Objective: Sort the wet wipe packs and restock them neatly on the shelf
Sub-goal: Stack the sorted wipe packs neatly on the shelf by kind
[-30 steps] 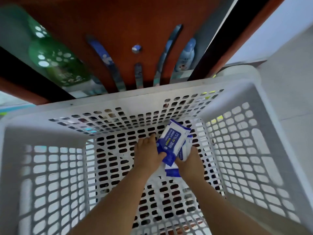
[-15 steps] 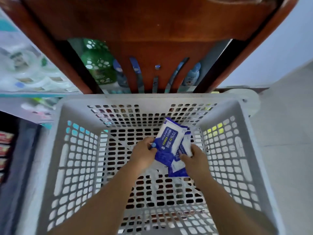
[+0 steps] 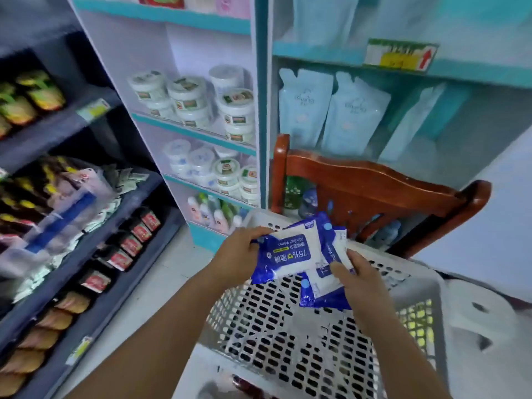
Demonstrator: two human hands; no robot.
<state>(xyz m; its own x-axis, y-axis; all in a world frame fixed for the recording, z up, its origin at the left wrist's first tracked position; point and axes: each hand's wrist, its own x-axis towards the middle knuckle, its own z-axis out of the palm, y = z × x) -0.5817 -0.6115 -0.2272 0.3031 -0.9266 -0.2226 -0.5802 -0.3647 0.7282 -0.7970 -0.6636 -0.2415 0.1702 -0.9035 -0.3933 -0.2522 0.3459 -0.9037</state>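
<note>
Both hands are gripping blue-and-white wet wipe packs: left hand and right hand fingers curled round them, now lifted above the basket rim instead of down inside it.

Wipe packs above basket; chair seemingly behind.

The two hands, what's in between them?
In the head view, blue-and-white wet wipe packs fill the gap: the left hand grips the top pack's edge, the right hand pinches the packs beneath, above the white perforated plastic basket.
</note>
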